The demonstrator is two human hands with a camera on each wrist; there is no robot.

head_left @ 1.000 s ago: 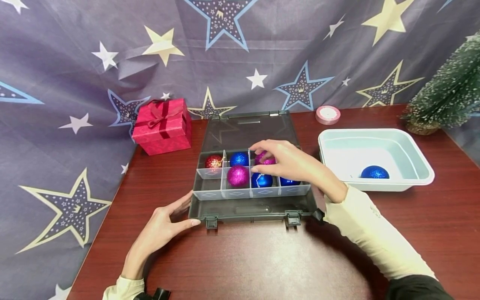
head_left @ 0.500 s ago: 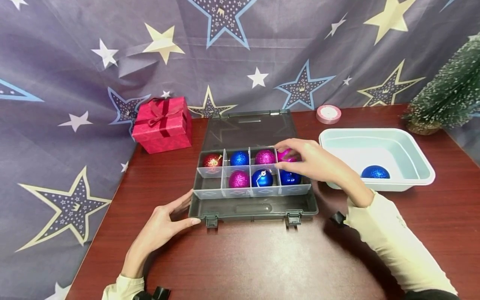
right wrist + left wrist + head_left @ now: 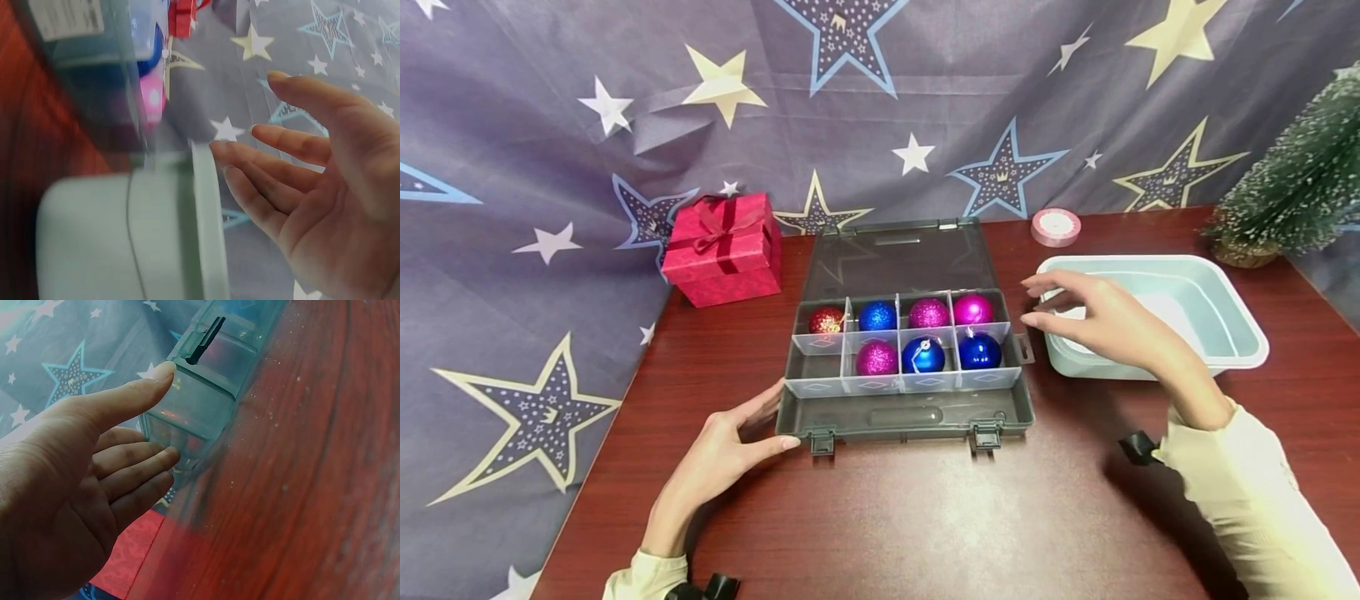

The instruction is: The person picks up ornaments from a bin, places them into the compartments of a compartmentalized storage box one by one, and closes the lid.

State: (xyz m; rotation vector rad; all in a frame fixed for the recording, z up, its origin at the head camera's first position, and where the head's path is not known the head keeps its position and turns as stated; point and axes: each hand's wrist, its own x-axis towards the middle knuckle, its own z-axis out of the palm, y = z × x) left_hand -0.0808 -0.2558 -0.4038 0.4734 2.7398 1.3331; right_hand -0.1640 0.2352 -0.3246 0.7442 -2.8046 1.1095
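Note:
A dark see-through divided box (image 3: pixel 850 410) lies with its lid (image 3: pixel 898 262) laid back. Its back row holds a red glitter ball (image 3: pixel 827 322), a blue glitter ball (image 3: pixel 877 316), a magenta glitter ball (image 3: pixel 928 313) and a shiny pink ball (image 3: pixel 973 309). In front are another magenta glitter ball (image 3: pixel 877 358) and two shiny blue balls, one in the middle (image 3: pixel 923 356) and a darker one (image 3: pixel 981 352) at the right. My left hand (image 3: pixel 718 454) touches the box's front left corner with straight fingers. Over the left rim of the pale tub (image 3: pixel 1232 321) hovers my right hand (image 3: pixel 1097 321), fingers spread, holding nothing.
To the back left stands a red gift box (image 3: pixel 730 258). A pink ribbon roll (image 3: pixel 1056 227) lies behind the tub, and a small frosted tree (image 3: pixel 1285 179) rises at the far right. A star-patterned cloth (image 3: pixel 925 108) hangs behind the table.
My right hand has let go of the pink ball in the back right compartment and moved right, over the tub. It now hides the blue ball there. My left hand has stayed put.

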